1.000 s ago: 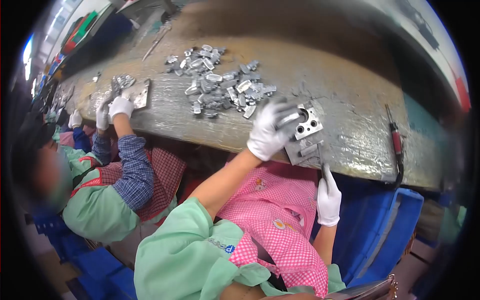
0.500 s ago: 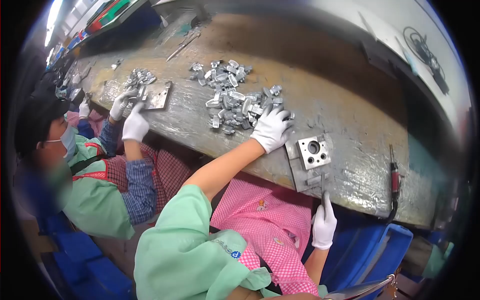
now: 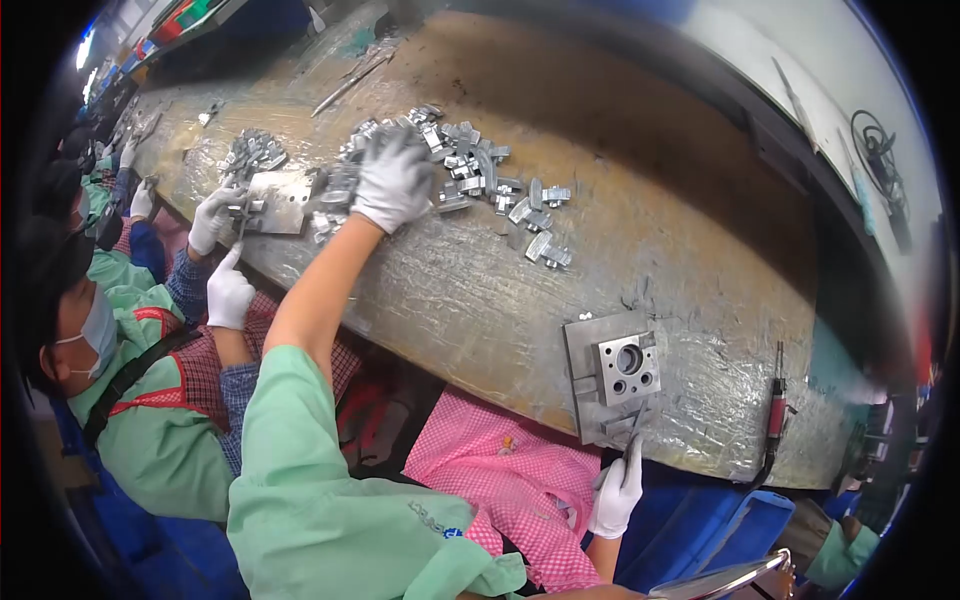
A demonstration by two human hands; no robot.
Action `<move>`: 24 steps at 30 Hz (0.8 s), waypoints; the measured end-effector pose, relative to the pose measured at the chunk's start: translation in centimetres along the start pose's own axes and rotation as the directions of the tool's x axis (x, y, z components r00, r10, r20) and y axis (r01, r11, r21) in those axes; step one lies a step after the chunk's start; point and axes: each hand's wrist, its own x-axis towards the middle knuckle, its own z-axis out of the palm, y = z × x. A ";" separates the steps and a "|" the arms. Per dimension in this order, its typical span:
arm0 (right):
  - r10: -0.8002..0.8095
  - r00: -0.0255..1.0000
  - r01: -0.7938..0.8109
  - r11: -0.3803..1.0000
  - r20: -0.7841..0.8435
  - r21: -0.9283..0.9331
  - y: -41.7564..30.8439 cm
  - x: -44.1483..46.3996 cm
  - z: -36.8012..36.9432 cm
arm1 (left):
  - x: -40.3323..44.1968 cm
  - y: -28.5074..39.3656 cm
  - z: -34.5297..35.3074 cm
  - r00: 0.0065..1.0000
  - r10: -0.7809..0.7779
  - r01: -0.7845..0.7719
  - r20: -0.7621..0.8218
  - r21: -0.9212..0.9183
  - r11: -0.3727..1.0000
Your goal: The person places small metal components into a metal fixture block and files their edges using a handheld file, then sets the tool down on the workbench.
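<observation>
My left hand (image 3: 395,180), in a white glove, is over the left part of a spread pile of small silvery metal pieces (image 3: 465,160). Motion smears its fingers, so its grip cannot be made out. At the bench's front edge, my gloved right hand (image 3: 618,492) is closed around a thin grey tool (image 3: 637,420), whose tip reaches the lower right of a flat metal plate (image 3: 584,372). On that plate rests a square metal block (image 3: 628,368) with one large round hole and smaller holes.
On the left, a co-worker's gloved hands (image 3: 229,292) are beside another plate (image 3: 280,205) and a small pile (image 3: 252,152). A red-handled tool with a cable (image 3: 777,408) lies at the right. A long thin rod (image 3: 350,86) lies at the back left.
My left hand has moved left from beside the block, across the pile. Pieces now lie more spread out on the pile's right side. My right hand still holds the thin tool; the camera view has shifted.
</observation>
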 end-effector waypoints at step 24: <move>0.059 0.998 -0.058 0.992 -0.007 0.110 0.8 -0.4 1.0 | 4.9 1.2 2.9 0.943 -0.204 0.144 0.262 0.231 0.962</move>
